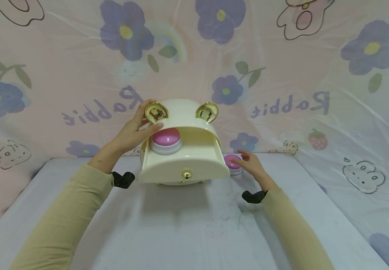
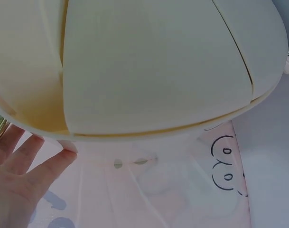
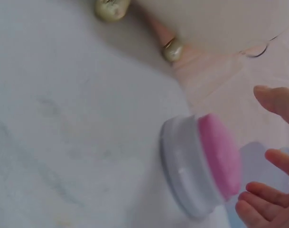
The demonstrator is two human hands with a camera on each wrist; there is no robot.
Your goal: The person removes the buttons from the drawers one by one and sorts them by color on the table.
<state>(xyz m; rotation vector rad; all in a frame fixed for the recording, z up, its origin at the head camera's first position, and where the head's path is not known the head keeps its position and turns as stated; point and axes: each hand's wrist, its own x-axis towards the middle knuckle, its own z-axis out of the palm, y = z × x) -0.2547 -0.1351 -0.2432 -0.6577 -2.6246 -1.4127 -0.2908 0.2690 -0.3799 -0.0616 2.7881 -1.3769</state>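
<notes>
A cream drawer box with two gold ears stands at the table's back. Its drawer, with a gold knob, is pulled out. Inside the drawer, at its left, sits a pink-domed push button on a white base. My left hand holds the box's upper left side, thumb on the front rim and fingers behind the left ear. A second pink-and-white push button is on the table right of the box. Close over it, my right hand has its fingers spread, apart from the button in the right wrist view.
The white table has faint dark marks to the right of its middle. A backdrop cloth with flowers and rabbits hangs right behind the box. Gold ball feet lift the box off the table.
</notes>
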